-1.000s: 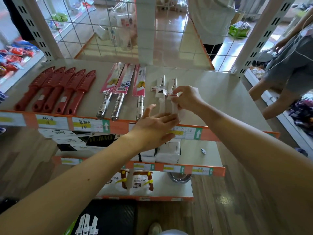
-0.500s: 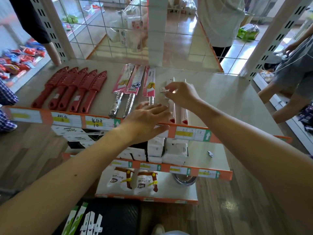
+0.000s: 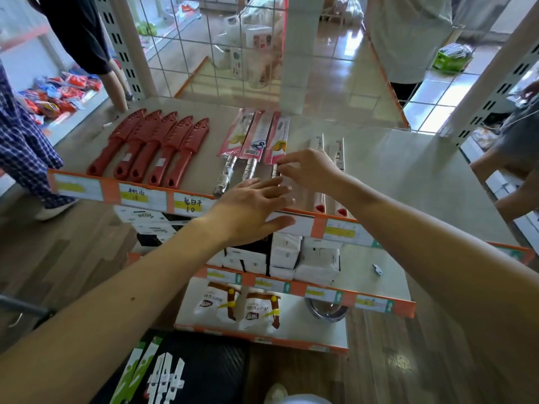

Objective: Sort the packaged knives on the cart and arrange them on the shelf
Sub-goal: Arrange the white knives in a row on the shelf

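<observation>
Left hand (image 3: 250, 208) lies flat, fingers straight, over the front edge of the shelf (image 3: 408, 176). Right hand (image 3: 310, 170) has curled fingertips on the steel handle of the rightmost pink-packed knife (image 3: 280, 138); I cannot tell whether it grips. Five red knives (image 3: 151, 150) lie in a row on the shelf's left, and white packs (image 3: 339, 154) sit just right of the hand.

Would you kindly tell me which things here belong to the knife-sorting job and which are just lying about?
Job: red sheathed knives; pink-sleeved steel-handled knives; white-packaged red-handled knives; top shelf; green-and-white packages on the black cart.
Lying about: white boxes; sauce pouches; metal bowl.
</observation>
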Tool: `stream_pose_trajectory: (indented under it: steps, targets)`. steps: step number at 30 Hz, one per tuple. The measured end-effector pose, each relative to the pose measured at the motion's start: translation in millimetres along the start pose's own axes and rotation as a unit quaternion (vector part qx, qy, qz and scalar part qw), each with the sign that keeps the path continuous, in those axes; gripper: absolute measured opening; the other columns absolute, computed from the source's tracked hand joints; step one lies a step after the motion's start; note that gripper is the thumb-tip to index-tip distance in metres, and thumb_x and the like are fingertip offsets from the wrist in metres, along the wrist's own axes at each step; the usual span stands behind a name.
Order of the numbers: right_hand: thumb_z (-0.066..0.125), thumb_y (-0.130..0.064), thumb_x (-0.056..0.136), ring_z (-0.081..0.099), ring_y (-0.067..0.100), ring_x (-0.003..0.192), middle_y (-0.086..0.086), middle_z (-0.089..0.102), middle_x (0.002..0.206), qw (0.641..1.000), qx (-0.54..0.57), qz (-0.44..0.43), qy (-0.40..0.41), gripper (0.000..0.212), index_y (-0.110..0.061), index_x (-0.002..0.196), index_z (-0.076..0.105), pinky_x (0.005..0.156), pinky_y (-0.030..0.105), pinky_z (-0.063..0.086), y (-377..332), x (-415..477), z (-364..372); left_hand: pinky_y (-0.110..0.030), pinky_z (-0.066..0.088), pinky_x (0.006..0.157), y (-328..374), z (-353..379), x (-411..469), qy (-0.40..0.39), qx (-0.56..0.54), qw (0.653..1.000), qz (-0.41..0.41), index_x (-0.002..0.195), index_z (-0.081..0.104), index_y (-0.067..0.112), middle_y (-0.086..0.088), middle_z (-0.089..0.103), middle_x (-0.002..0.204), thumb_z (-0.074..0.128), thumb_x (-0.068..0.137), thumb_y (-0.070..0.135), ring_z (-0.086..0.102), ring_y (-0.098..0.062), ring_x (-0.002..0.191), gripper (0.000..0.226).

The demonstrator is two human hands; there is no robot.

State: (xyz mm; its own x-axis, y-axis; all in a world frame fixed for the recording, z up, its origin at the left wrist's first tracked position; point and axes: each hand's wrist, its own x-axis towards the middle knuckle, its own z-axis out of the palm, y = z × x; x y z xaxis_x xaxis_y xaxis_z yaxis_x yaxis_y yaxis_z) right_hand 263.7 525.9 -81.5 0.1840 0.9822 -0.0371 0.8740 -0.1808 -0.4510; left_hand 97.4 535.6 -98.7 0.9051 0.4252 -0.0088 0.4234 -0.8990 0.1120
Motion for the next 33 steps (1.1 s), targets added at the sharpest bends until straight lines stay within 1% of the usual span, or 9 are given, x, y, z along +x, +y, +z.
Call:
stream_pose_trajectory:
  steps: [5, 10, 12, 16, 18, 22, 27, 29, 33]
  targets:
    - [0.052, -0.025, 0.094, 0.058, 0.019, 0.115, 0.002, 0.061, 0.129, 1.0, 0.019, -0.004, 0.006, 0.03, -0.018, 0.121, 0.064, 0.094, 0.023, 0.041, -5.6, 1.3, 3.7, -0.038, 0.014, 0.119, -5.1, -0.3, -4.2, 0.011, 0.002, 1.0, 0.0, 0.138, 0.039, 0.03, 0.01, 0.028, 0.152, 0.03, 0.091, 0.054, 0.013, -0.01, 0.145, 0.054]
    - [0.053, -0.028, 0.094, 0.058, 0.02, 0.115, 0.002, 0.06, 0.13, 1.0, 0.025, 0.004, 0.004, 0.032, -0.02, 0.124, 0.06, 0.089, 0.023, 0.042, -9.7, -0.2, 0.3, -0.034, 0.007, 0.117, -6.5, -2.9, -6.5, 0.019, 0.001, 1.0, 0.004, 0.138, 0.038, 0.032, 0.01, 0.026, 0.153, 0.028, 0.089, 0.059, 0.013, -0.009, 0.144, 0.057]
    - [0.053, -0.031, 0.093, 0.056, 0.02, 0.118, 0.002, 0.058, 0.132, 0.999, 0.026, 0.014, 0.019, 0.036, -0.019, 0.127, 0.058, 0.087, 0.021, 0.039, -13.0, -4.0, -3.8, -0.032, 0.007, 0.115, -9.6, -6.9, -12.2, 0.047, 0.001, 0.999, 0.007, 0.137, 0.041, 0.031, 0.008, 0.03, 0.152, 0.02, 0.083, 0.067, 0.018, -0.011, 0.144, 0.068]
    - [0.054, -0.034, 0.093, 0.054, 0.021, 0.121, 0.001, 0.057, 0.133, 0.999, 0.013, 0.021, 0.044, 0.036, -0.02, 0.125, 0.059, 0.096, 0.027, 0.041, -28.1, -15.6, -6.0, -0.034, 0.011, 0.113, -27.6, -12.4, -40.0, 0.09, -0.013, 0.996, 0.0, 0.136, 0.044, 0.027, 0.004, 0.034, 0.15, 0.001, 0.075, 0.076, 0.026, -0.016, 0.141, 0.09]
    - [0.052, -0.033, 0.094, 0.054, 0.021, 0.12, 0.0, 0.059, 0.13, 0.998, 0.011, 0.035, 0.058, 0.033, -0.022, 0.124, 0.06, 0.09, 0.024, 0.039, -42.2, -25.5, -2.2, -0.038, 0.017, 0.114, -38.3, -14.1, -61.3, 0.1, -0.003, 0.995, -0.006, 0.136, 0.045, 0.024, 0.002, 0.037, 0.148, -0.008, 0.076, 0.074, 0.029, -0.019, 0.14, 0.094]
    - [0.051, -0.031, 0.094, 0.055, 0.019, 0.118, -0.002, 0.056, 0.135, 0.992, 0.02, 0.063, 0.112, 0.032, -0.025, 0.124, 0.06, 0.086, 0.02, 0.037, -80.1, -51.4, 17.4, -0.042, 0.025, 0.11, -59.5, -14.7, -112.1, 0.139, -0.012, 0.99, -0.013, 0.129, 0.054, 0.018, -0.005, 0.051, 0.138, 0.016, 0.083, 0.065, 0.042, -0.024, 0.133, 0.076]
    - [0.053, -0.029, 0.092, 0.056, 0.022, 0.113, 0.006, 0.061, 0.126, 0.972, 0.058, 0.085, 0.212, 0.033, -0.017, 0.121, 0.063, 0.094, 0.028, 0.042, -139.3, -96.8, 73.4, -0.041, 0.028, 0.109, -91.1, -2.3, -193.0, 0.109, -0.048, 0.993, -0.008, 0.127, 0.056, 0.018, -0.003, 0.052, 0.138, 0.019, 0.081, 0.059, 0.045, -0.023, 0.131, 0.073]
    - [0.053, -0.027, 0.092, 0.055, 0.022, 0.112, 0.006, 0.06, 0.123, 0.974, 0.055, 0.1, 0.197, 0.032, -0.016, 0.12, 0.063, 0.091, 0.025, 0.039, -159.7, -119.0, 104.2, -0.041, 0.035, 0.105, -104.8, 9.3, -224.8, 0.087, -0.065, 0.994, -0.013, 0.126, 0.057, 0.018, -0.003, 0.053, 0.136, 0.019, 0.079, 0.061, 0.049, -0.024, 0.128, 0.074]
    - [0.053, -0.027, 0.093, 0.054, 0.023, 0.114, 0.006, 0.061, 0.123, 0.983, 0.059, 0.145, 0.094, 0.03, -0.015, 0.119, 0.063, 0.085, 0.021, 0.036, -193.7, -156.3, 158.4, -0.039, 0.042, 0.103, -130.0, 38.1, -277.6, 0.048, -0.091, 0.994, -0.043, 0.127, 0.056, 0.02, -0.003, 0.053, 0.137, 0.028, 0.082, 0.062, 0.051, -0.023, 0.125, 0.068]
